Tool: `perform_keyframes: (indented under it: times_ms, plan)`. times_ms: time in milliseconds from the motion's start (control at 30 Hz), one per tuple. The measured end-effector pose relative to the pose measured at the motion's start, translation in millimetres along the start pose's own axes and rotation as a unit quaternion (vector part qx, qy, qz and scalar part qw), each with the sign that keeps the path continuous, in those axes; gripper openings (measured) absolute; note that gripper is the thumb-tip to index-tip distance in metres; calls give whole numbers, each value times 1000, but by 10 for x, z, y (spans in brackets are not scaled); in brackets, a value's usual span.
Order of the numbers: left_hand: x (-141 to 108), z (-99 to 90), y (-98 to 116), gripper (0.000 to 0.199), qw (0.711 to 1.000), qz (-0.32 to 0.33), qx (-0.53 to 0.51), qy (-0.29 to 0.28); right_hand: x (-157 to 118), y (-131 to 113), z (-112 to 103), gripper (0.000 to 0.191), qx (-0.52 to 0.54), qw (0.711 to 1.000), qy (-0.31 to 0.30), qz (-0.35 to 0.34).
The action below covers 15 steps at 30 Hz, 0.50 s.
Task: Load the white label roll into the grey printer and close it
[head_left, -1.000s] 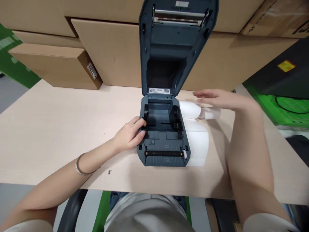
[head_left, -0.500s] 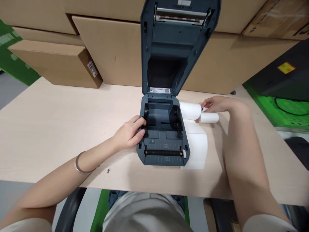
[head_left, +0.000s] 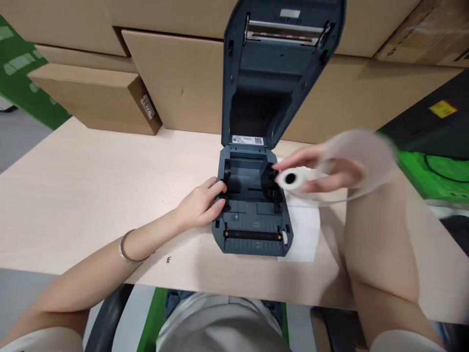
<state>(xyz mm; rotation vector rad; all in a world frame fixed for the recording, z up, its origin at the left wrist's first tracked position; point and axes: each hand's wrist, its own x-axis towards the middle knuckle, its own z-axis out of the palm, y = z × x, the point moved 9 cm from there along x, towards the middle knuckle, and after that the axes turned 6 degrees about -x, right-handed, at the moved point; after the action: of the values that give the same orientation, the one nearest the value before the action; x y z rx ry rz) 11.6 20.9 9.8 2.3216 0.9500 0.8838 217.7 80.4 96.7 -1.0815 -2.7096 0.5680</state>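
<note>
A dark grey label printer [head_left: 252,215] stands on the table with its lid [head_left: 271,73] raised. Its paper bay shows no roll inside. My left hand [head_left: 201,203] grips the printer's left rim, fingers curled over into the bay and thumb on the edge. In my right hand [head_left: 330,176], blurred by motion, a small white paper roll [head_left: 297,178] is held just right of the bay, its dark core hole facing left. A loose strip of its paper [head_left: 370,156] loops around the hand. White sheet paper [head_left: 304,234] lies beside the printer, partly hidden by it.
Large cardboard boxes [head_left: 183,83] form a wall behind the printer. A flatter carton [head_left: 88,98] sits at the table's back left. To the right is a dark box with a yellow label [head_left: 443,108]. The table's front edge runs close to my body.
My right hand has lifted the paper roll from the table and brought it left toward the printer, its loose strip swinging. My left hand keeps its grip on the rim.
</note>
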Motion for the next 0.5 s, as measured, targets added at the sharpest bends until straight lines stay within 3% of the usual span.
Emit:
perform_keyframes:
  times_ms: [133,367,500]
  plan:
    - [-26,28,-53,44,1000,-1,-12,9,326,-225,343,31,25,999,15,-23]
    - [-35,60,-80,47,1000,-6,-28,5,465,-427,751,36,-107,992,0,-73]
    - [-22,42,-33,43,1000,12,-15,13,488,-440,792,35,-137,989,7,-59]
